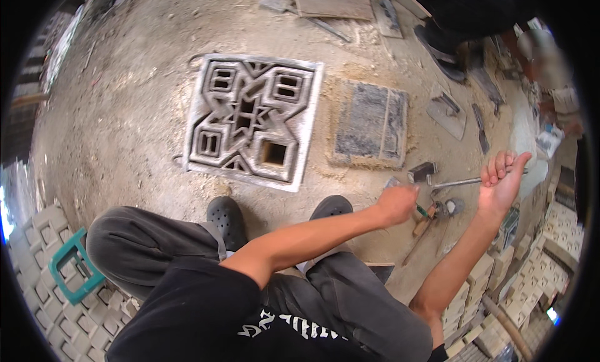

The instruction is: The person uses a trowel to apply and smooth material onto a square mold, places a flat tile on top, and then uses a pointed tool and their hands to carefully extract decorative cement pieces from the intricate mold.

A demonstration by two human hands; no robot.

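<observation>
My left hand [398, 204] is closed in a fist, slightly blurred, above the ground near a group of tools. What it grips, if anything, is hidden. My right hand [502, 182] has its fingers curled round a thin metal rod [459, 183], with the thumb sticking out. The rod points left toward a dark metal block [423, 171] close to my left hand. Below lie wooden-handled tools [425, 223], partly covered by that hand. Ahead of my feet is a square patterned metal mould [300, 151] with cut-out openings, one corner opening larger and deeper than the others.
Right of the mould lies a grey slab [369, 121] edged with sandy crumbs. A trowel [447, 115] and a narrow tool [480, 128] lie beyond. Patterned pale blocks [553, 237] are stacked at right, more [37, 262] at left beside a green frame [75, 266]. Another person's shoe [440, 53] stands far right.
</observation>
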